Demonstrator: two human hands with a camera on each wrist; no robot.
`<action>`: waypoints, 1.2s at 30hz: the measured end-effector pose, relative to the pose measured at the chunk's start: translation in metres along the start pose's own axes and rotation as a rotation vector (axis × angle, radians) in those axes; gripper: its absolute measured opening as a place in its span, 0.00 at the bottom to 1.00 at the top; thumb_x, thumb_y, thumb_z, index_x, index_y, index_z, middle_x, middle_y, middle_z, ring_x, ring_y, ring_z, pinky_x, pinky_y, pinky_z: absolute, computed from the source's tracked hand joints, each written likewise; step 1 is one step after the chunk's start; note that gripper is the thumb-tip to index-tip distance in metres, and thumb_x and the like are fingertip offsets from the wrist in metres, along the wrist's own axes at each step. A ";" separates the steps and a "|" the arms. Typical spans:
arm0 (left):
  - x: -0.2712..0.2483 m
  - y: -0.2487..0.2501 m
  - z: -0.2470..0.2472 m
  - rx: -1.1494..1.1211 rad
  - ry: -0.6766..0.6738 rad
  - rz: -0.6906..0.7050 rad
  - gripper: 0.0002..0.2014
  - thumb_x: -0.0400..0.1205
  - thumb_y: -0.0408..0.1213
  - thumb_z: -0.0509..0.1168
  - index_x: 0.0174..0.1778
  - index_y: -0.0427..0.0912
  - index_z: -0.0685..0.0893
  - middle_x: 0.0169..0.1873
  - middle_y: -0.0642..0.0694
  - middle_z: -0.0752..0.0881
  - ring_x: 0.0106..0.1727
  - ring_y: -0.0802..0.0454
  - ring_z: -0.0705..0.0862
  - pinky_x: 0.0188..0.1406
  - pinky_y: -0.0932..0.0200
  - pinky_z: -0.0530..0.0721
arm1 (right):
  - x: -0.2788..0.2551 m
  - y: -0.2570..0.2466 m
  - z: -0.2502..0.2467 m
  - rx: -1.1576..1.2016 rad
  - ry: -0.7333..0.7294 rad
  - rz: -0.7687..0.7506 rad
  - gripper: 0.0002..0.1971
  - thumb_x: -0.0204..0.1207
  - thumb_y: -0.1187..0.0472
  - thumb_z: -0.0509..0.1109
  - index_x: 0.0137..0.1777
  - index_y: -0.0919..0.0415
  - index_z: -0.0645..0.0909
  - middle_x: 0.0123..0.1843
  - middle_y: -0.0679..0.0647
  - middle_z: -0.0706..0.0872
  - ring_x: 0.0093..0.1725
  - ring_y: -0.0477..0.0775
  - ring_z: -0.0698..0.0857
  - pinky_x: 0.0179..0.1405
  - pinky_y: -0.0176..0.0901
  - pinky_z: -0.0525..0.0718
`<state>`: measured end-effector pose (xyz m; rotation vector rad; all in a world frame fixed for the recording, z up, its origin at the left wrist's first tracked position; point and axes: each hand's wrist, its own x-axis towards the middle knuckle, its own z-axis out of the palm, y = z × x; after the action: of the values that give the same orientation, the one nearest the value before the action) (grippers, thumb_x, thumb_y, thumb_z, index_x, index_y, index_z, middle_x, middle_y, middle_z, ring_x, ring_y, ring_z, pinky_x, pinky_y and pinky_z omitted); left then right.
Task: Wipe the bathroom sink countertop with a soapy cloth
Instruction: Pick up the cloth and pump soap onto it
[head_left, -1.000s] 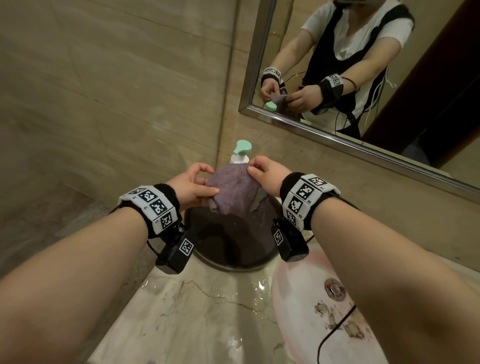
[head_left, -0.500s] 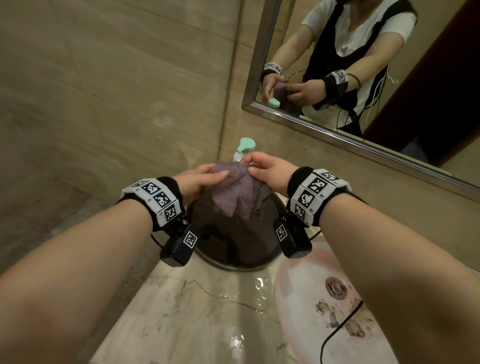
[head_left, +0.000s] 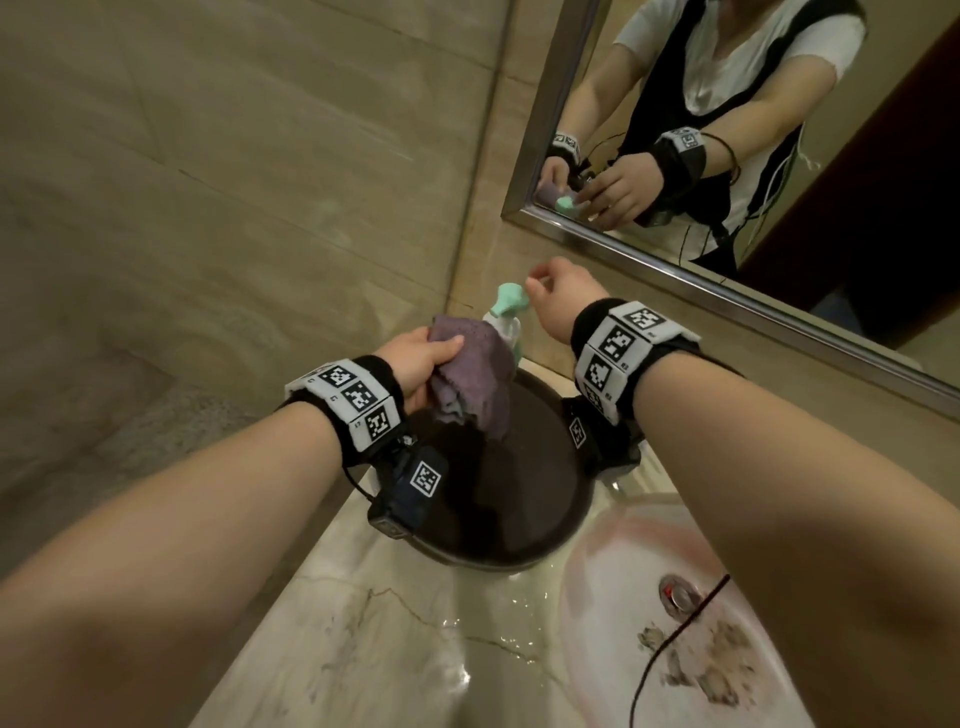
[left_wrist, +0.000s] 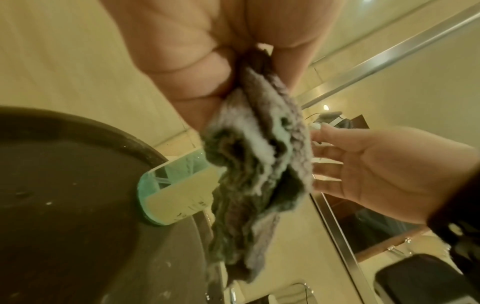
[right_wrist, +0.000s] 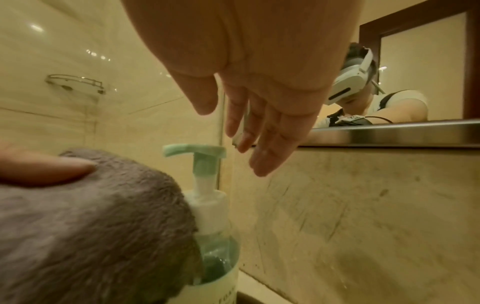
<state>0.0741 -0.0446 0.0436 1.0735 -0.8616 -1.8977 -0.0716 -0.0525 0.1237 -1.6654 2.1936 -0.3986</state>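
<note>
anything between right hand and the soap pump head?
Nothing. In the right wrist view the right hand hovers open above the pump head, with only the wall showing in the gap; the cloth sits lower left.

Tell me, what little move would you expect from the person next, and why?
Probably the right hand comes down onto the green pump head and presses it. That hand hovers open just above the soap bottle, not touching it, while the left hand holds the purple cloth bunched right against the bottle, seemingly placed to catch the soap.
</note>
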 end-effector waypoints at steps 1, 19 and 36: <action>0.003 0.002 0.003 -0.019 0.012 -0.005 0.08 0.86 0.28 0.55 0.45 0.39 0.78 0.40 0.40 0.83 0.34 0.52 0.86 0.30 0.63 0.87 | 0.003 -0.006 0.000 -0.041 -0.024 -0.015 0.20 0.85 0.55 0.55 0.73 0.60 0.73 0.72 0.61 0.77 0.70 0.60 0.78 0.68 0.47 0.75; 0.021 0.028 0.017 -0.153 0.046 -0.176 0.22 0.88 0.36 0.50 0.75 0.28 0.69 0.73 0.31 0.74 0.57 0.43 0.79 0.59 0.51 0.74 | 0.022 -0.022 0.000 -0.519 -0.370 -0.102 0.24 0.88 0.59 0.44 0.84 0.59 0.52 0.85 0.57 0.58 0.83 0.58 0.60 0.79 0.47 0.59; 0.023 0.020 0.011 -0.101 0.030 -0.080 0.21 0.88 0.31 0.47 0.78 0.33 0.65 0.55 0.35 0.81 0.44 0.48 0.81 0.60 0.47 0.75 | 0.027 -0.019 0.011 -0.560 -0.389 -0.104 0.24 0.88 0.58 0.44 0.84 0.56 0.53 0.85 0.56 0.57 0.84 0.58 0.60 0.81 0.52 0.59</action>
<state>0.0624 -0.0721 0.0559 1.0861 -0.7085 -1.9642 -0.0567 -0.0832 0.1187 -1.9274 2.0272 0.5285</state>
